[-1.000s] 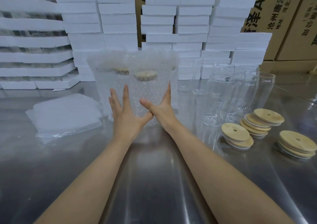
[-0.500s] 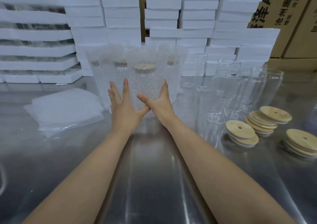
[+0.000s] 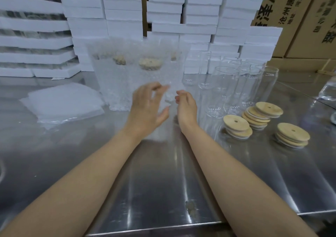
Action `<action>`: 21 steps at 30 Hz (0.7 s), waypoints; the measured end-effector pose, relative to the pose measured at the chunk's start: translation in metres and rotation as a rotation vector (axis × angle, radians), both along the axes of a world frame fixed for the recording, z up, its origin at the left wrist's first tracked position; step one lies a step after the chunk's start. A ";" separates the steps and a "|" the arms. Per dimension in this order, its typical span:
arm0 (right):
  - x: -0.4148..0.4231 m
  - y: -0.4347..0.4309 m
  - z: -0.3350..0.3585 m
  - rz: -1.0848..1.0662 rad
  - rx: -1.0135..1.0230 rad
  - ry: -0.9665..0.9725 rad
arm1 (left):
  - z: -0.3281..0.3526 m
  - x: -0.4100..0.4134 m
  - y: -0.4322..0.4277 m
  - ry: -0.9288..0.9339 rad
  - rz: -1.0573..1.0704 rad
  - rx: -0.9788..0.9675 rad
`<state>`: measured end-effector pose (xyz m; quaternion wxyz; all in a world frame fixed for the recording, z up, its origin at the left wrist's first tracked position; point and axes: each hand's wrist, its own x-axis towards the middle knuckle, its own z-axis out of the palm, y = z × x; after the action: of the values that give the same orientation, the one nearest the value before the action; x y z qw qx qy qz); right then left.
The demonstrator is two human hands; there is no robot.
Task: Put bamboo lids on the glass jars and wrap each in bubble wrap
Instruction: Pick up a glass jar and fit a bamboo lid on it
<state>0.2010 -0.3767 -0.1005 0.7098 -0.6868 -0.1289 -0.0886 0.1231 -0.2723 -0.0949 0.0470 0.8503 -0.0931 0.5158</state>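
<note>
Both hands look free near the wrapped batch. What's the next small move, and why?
Probably send the right hand to the nearest bare glass jar and pull it to the open table in front. Both hands appear empty, the left hand loose in front of the wrapped jars. Several jars stand unlidded, bamboo lids stacked beside them.

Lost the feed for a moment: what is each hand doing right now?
Left hand: open, fingers spread, holding nothing, near the wrapped jars.
Right hand: fingers loosely curled, apparently empty; blurred.
</note>
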 end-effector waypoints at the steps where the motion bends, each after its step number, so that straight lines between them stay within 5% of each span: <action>1: -0.002 -0.002 0.000 -0.019 -0.038 -0.038 | -0.002 0.000 -0.007 0.092 -0.054 0.026; 5: -0.015 -0.015 0.012 -0.347 -0.174 -0.362 | -0.012 0.000 -0.014 0.458 -0.047 -0.133; 9: -0.009 -0.039 0.035 -0.830 -0.100 -0.559 | -0.011 -0.006 0.001 0.457 -0.002 -0.224; 14: 0.013 -0.064 0.030 -0.821 -0.231 -0.316 | -0.003 -0.015 0.006 0.302 0.062 -0.368; 21: 0.019 -0.065 0.025 -0.738 -0.283 -0.354 | -0.003 -0.016 -0.002 0.398 -0.006 -0.328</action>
<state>0.2202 -0.4417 -0.0757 0.4962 -0.7518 -0.0052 -0.4342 0.1069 -0.2742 -0.0984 0.2033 0.9158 0.0005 0.3463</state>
